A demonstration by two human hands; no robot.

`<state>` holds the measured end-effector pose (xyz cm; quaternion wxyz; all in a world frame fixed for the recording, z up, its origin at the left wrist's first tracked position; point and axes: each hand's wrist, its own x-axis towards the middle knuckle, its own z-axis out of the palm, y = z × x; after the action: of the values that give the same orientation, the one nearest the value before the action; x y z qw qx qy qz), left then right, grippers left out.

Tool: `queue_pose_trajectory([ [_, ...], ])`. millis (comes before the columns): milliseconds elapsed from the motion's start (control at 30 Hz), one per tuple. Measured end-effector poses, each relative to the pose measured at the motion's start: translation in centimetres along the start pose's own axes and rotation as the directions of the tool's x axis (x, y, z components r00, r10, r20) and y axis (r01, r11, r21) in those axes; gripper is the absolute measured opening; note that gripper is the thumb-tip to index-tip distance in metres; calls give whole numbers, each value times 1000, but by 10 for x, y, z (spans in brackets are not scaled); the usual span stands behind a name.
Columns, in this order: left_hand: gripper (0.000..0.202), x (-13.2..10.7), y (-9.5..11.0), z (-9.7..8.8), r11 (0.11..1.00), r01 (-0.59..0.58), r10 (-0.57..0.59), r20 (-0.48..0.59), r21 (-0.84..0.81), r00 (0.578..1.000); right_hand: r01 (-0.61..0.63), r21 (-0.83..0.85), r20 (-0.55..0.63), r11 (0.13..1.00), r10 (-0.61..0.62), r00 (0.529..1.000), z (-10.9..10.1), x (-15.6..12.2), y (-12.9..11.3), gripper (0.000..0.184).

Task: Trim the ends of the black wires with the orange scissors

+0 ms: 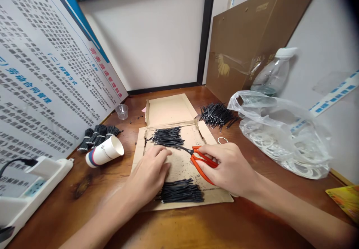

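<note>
A flattened cardboard sheet (179, 165) lies on the wooden table. A pile of short black wires (167, 137) sits at its far end, and another black wire pile (181, 191) lies at its near edge. My left hand (150, 170) rests palm down on the cardboard between the two piles, fingers close together and reaching toward the far pile. My right hand (228, 168) is closed round red-handled scissors (200, 158), whose tip points left at the far pile.
A tipped paper cup (105, 151), a bundled wire bunch (98, 135) and a small clear cup (122, 111) lie left. More black wires (217, 114), a rubber band (223, 140), a plastic bag (283, 137) and a bottle (273, 73) stand right. A power strip (30, 189) sits near left.
</note>
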<state>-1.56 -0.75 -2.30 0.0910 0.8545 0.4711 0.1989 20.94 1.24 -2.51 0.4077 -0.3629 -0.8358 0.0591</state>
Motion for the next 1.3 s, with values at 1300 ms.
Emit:
queue_pose_trajectory([
  [1300,16,4,17,-15,932,164,-167,21,-323,986,-31,27,71,999,29,997,0,-3,0,20],
])
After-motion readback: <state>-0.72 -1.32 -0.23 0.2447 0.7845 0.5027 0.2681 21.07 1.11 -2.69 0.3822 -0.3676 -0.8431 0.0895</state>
